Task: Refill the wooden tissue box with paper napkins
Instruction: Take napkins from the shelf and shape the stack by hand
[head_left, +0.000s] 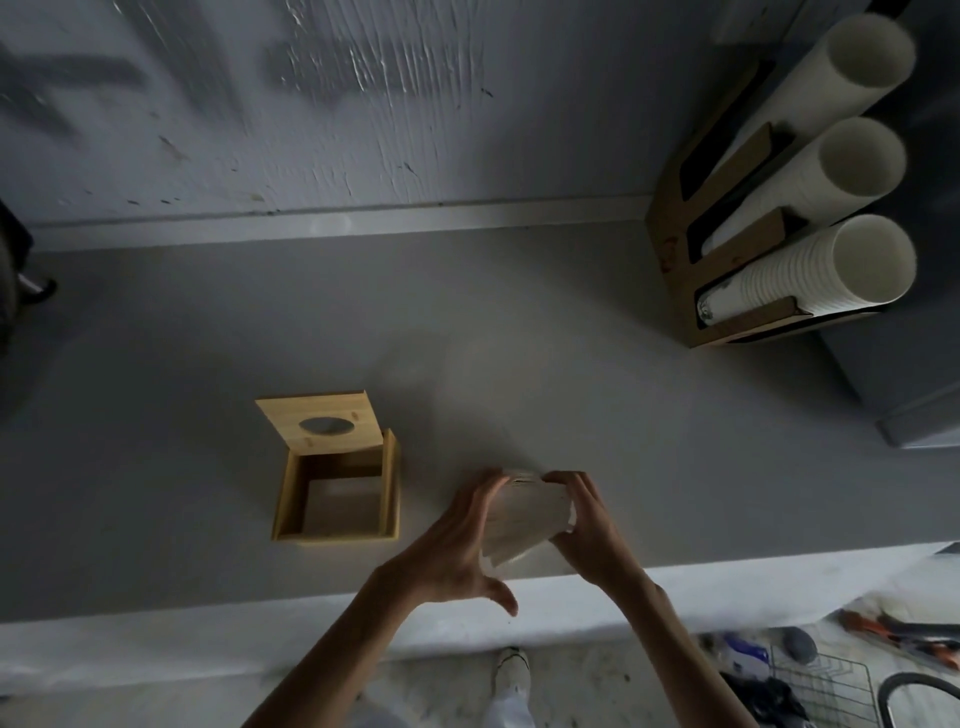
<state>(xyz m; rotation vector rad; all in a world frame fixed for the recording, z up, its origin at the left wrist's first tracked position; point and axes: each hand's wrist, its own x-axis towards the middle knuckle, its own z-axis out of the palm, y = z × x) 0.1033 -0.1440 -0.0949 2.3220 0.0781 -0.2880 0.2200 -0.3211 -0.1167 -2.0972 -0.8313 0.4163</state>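
A wooden tissue box (389, 488) stands open on the grey counter, left of my hands. Its lid (324, 423), with an oval hole, is swung up at the far side, and the inside looks empty. A stack of pale paper napkins (524, 514) sits between my hands near the counter's front edge. My left hand (457, 545) presses the stack's left side, thumb spread toward me. My right hand (592, 525) grips its right side.
A wooden cup holder (670, 244) with three stacks of white paper cups (810, 270) stands at the back right. The grey counter (571, 364) ends in a white front edge (208, 639). A wire basket (826, 686) and clutter lie on the floor at right.
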